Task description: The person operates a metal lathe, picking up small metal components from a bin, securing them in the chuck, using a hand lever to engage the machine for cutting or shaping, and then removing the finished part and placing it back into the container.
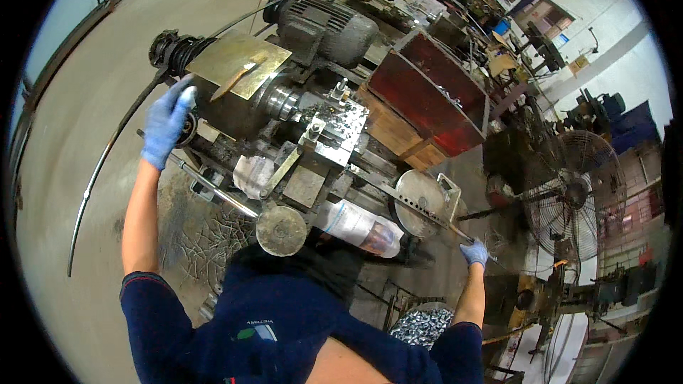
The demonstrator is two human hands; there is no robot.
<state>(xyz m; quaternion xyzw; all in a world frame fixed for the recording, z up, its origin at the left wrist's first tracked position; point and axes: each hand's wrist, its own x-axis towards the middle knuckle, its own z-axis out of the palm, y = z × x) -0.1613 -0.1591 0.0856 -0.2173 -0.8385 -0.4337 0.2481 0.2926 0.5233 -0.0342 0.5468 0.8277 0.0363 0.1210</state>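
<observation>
Lever [420, 210] sat gripped in our right hand [474, 253], jutting from the slide [345, 128]; our left hand [165, 122] curled beside the headstock [231, 110], its hold unclear to us. A spinning chuck [283, 103] could have snagged a straying glove [158, 144].

Head view: the left of two wide fisheye cameras worn on the person's head, facing steeply downward and ahead. The dark blue shirt [299, 327] lies nearest, along the lower edge; the left hand [167, 117], the right hand [474, 252] and the machine [338, 124] occupy the middle range; the large fan [576, 188] and white wall [605, 18] lie farther off. Straight edges bend near the rim.
</observation>
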